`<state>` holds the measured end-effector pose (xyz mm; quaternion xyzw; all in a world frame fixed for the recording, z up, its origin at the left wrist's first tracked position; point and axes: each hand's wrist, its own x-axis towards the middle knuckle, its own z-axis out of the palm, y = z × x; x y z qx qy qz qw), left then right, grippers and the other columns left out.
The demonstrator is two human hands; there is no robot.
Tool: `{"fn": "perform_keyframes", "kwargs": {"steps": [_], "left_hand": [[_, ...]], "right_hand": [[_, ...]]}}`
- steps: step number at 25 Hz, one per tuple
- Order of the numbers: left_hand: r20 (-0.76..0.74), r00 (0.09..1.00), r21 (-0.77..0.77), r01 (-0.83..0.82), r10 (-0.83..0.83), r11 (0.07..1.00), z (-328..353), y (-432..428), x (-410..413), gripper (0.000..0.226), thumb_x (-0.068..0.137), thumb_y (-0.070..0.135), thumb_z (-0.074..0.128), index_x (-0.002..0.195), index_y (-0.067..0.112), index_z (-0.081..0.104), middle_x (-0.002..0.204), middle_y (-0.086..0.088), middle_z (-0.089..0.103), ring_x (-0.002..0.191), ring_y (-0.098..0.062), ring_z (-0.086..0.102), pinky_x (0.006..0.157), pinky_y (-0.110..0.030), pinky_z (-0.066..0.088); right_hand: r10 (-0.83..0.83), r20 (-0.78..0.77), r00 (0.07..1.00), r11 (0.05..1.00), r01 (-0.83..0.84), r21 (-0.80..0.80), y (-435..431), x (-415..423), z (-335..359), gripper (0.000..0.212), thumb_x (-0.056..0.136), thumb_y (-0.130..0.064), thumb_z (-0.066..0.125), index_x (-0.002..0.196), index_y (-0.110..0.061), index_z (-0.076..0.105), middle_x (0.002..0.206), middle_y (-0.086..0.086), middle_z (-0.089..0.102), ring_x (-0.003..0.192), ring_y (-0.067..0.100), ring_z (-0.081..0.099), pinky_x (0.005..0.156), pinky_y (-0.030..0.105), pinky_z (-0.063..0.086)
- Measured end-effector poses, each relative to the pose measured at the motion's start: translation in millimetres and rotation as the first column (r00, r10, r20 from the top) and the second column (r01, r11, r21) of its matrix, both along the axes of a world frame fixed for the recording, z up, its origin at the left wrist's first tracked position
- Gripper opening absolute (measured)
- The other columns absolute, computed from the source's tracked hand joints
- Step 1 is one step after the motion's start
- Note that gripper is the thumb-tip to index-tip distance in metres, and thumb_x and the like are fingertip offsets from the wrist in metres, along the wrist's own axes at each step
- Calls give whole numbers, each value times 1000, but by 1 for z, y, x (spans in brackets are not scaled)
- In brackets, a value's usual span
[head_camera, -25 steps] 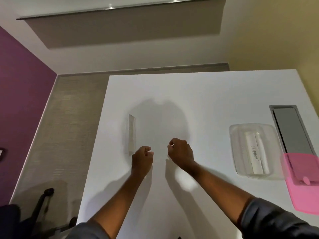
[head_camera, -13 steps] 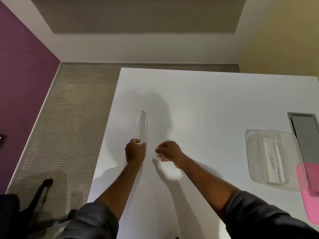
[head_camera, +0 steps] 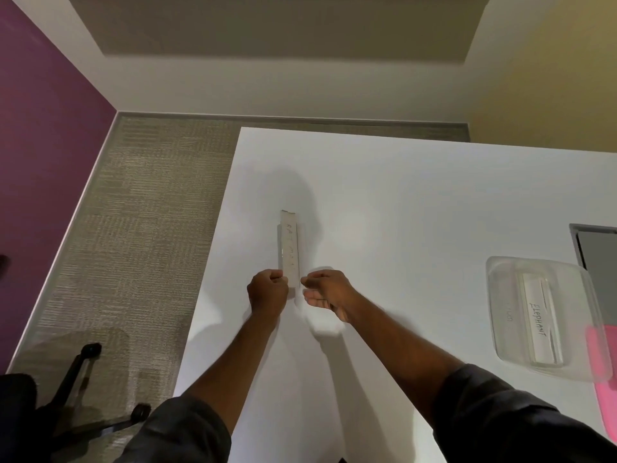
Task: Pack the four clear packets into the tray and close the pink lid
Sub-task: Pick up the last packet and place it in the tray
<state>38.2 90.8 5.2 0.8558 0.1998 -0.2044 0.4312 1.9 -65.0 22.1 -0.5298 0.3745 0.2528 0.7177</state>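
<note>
Much of the pink lid (head_camera: 601, 359) is cut off by the right border of the view, and part of it lies behind the clear tray (head_camera: 500, 295); only a blurred pink band shows, at the right edge of the white table (head_camera: 417, 202). A dark rectangular panel (head_camera: 597, 242) set into the table beyond the tray is also cut off at the right. The tray stands near the right edge of the table, and inside it lies one clear packet with a white strip (head_camera: 542, 325) on which the handwritten word "ELEPHANT" can be read. A faint embossed mark on the tray floor beside it is too small to read.

Near the left edge of the table a second clear packet (head_camera: 289, 248) lies lengthwise, pointing away from the person. Its strip carries handwriting that seems to begin "RAT", but the rest is too faint to make out. The packet's near end is hidden behind the left hand (head_camera: 268, 290), whose fingers are curled tight and pinch that end. The right hand (head_camera: 325, 290) is just beside the same end, fingers loosely curled with thumb and forefinger close together; whether they touch the packet cannot be told. Both forearms emerge from dark sleeves (head_camera: 500, 416). An office chair base (head_camera: 83, 389) shows on the carpet at lower left, partly cut off.
</note>
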Motion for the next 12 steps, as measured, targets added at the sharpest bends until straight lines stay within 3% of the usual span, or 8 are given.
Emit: {"fn": "perform_keyframes", "kwargs": {"steps": [5,9,12], "left_hand": [[-44,997,-198,-78,70,977,4,-15,-5,21,100,10,74,121,11,76,123,-15,79,109,-38,78,100,-49,66],[-142,979,-361,-192,149,913,13,-35,-10,24,100,7,75,124,5,75,113,-16,82,92,-27,81,86,-35,68],[-187,973,-450,-206,134,869,20,-47,-18,25,101,8,75,126,4,75,112,-18,82,87,-23,81,82,-32,67]], "right_hand": [[-20,53,998,999,18,36,-9,5,-4,26,96,-21,83,116,-6,74,113,15,82,94,26,76,101,46,64],[-42,76,996,999,40,21,-30,3,-2,38,93,-20,85,125,-7,73,118,14,82,109,31,81,104,48,63],[-7,125,992,1000,5,10,-53,-3,0,39,92,-19,86,127,-7,73,120,12,82,111,32,80,104,48,62]]}}
